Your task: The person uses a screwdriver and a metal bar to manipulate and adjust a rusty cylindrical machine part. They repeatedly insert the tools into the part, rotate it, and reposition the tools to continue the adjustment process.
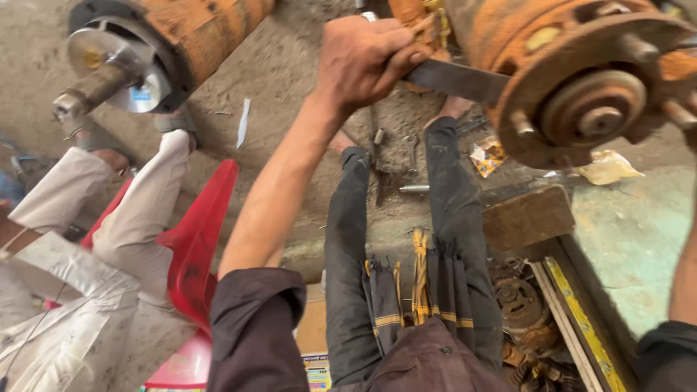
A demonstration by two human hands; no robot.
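steel bar (454, 78) gripped in left hand (363, 58)

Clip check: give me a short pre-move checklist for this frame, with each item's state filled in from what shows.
1. Left hand closed around the flat grey metal bar: ok.
2. Bar reaches the rusty orange round hub: ok.
3. Right hand visible: not ok, only the forearm shows at the frame edge.
4. Wrenches on the dirt floor within view: ok.
5. Seated person's legs on the red plastic chair apart from the hub: ok.
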